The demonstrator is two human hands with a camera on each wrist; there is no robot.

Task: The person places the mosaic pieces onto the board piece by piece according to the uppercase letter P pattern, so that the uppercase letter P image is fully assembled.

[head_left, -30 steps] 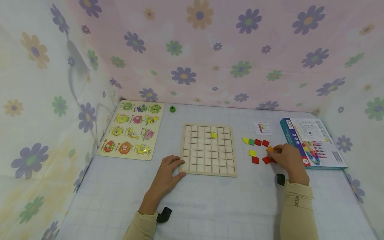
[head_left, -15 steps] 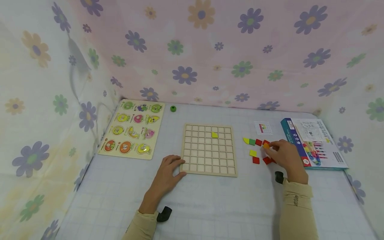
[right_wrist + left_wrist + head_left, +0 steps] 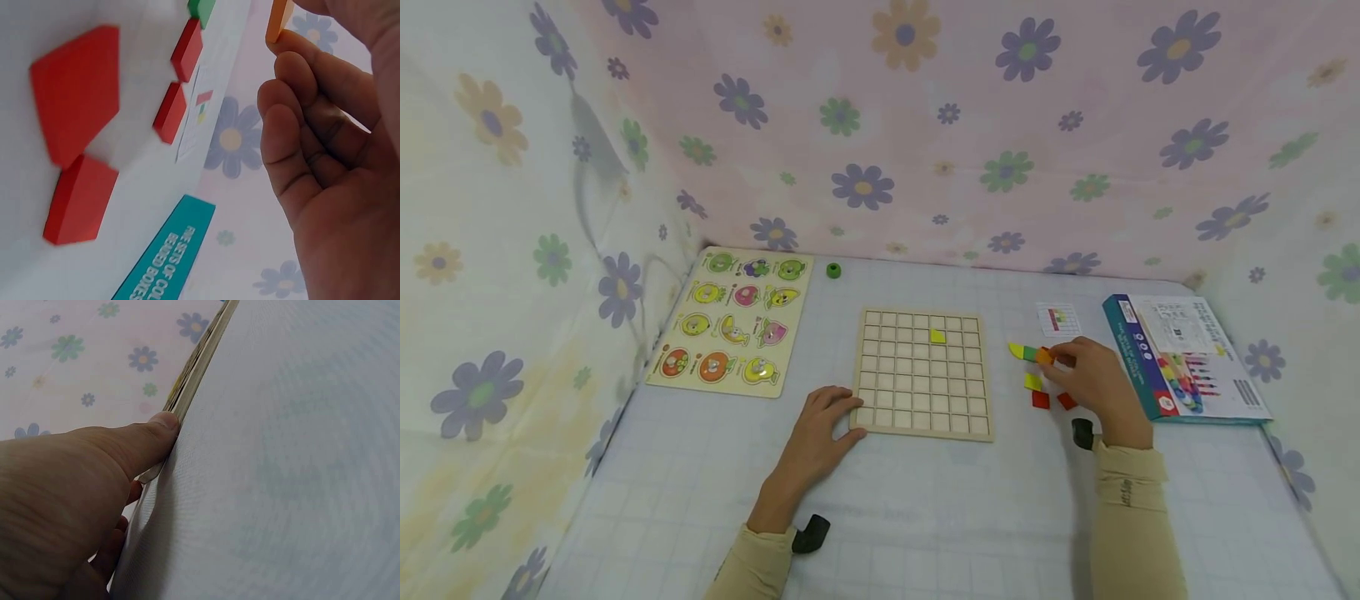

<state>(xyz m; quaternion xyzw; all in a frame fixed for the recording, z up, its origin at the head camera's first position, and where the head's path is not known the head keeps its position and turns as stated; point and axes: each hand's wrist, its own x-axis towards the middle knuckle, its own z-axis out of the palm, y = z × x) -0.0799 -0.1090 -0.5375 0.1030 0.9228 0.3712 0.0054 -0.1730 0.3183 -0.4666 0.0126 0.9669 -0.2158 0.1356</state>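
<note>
My left hand (image 3: 818, 429) touches the near left corner of a wooden grid board (image 3: 921, 375), its thumb along the front edge and fingertips at the left side. One yellow tile (image 3: 937, 337) sits in a cell near the board's far side. To the right of the board, my right hand (image 3: 1090, 379) pinches an orange tile (image 3: 279, 19) between thumb and index finger, raised over the loose tiles. Around it lie a yellow curved piece (image 3: 1016, 350), a green tile (image 3: 1030, 353), a yellow square tile (image 3: 1033, 382) and several red tiles (image 3: 78, 94), partly hidden by the hand in the head view.
A small pattern card (image 3: 1058, 319) lies behind the loose tiles. At the far right is a flat toy box (image 3: 1232, 367) with a teal side. A fruit puzzle board (image 3: 767, 390) lies at the left, with a green bead (image 3: 833, 271) beside its far corner.
My right hand has moved left and slightly away from me with the orange tile, from beside the red tiles to over the row by the green tile. My left hand stays put.
</note>
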